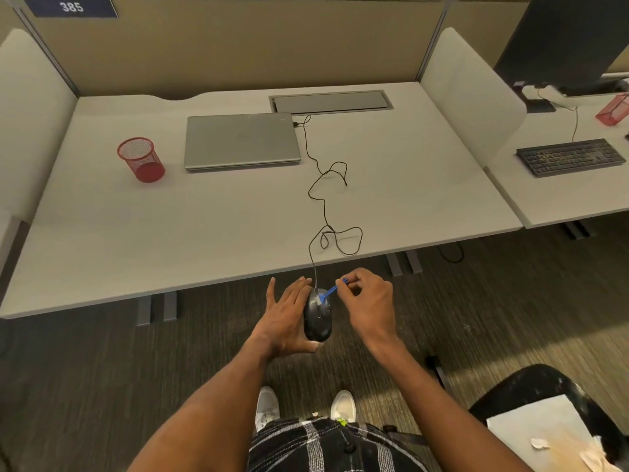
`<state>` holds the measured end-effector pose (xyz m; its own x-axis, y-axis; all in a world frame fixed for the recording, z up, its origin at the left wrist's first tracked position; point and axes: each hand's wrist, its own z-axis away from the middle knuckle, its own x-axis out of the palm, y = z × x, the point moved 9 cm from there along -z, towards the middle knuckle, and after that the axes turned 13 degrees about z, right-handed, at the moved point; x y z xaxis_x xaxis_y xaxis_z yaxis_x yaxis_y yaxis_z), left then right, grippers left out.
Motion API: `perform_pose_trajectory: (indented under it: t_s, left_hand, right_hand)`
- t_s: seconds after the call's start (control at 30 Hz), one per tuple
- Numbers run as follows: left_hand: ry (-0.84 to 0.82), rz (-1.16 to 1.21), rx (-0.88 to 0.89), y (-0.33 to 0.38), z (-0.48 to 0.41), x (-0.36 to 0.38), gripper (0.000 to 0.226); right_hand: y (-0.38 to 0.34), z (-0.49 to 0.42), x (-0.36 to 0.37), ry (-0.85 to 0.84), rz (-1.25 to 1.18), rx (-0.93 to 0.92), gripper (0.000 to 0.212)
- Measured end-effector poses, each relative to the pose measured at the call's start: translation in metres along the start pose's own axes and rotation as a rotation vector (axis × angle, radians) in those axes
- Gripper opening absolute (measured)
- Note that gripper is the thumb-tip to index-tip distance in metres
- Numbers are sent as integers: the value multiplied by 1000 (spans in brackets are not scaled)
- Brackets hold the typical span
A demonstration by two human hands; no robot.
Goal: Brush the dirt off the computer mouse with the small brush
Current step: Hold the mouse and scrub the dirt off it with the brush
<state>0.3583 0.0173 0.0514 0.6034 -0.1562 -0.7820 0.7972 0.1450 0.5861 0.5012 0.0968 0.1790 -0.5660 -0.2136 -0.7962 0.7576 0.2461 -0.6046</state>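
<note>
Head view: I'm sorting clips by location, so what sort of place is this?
Probably an open-plan office: numbered cubicle partitions divide pale grey desks, with a closed silver laptop here and a black keyboard and dark monitor next door.

- Two bare forearms reach forward and down from the lower edge of the view, converging toward the centre.
- The left hand (285, 318) is turned palm inward, fingers extended, thumb curled beneath, cradling a black oval computer mouse (317, 318) against its palm.
- The right hand (369, 301) is bent at the wrist, fingertips pinched on a small blue plastic brush (332, 291) whose head touches the mouse.
</note>
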Motion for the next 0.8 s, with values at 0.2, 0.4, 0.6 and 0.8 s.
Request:
perform_pose_trajectory:
  t_s: [0.2,0.4,0.6,0.8]
  left_hand:
    - [24,27,-18,-4,1,-2,133]
    - [27,41,-21,-8,4,0,134]
    - [24,51,1,0,4,1,132]
    - [124,100,-29,-2,3,-13,131]
  right_hand:
    - [-3,5,7,-77,51,-134,7]
    - [2,9,4,-157,107,-230,8]
    - [5,-5,1,-58,117,-288,7]
    - [20,14,4,-146,158,-345,11]
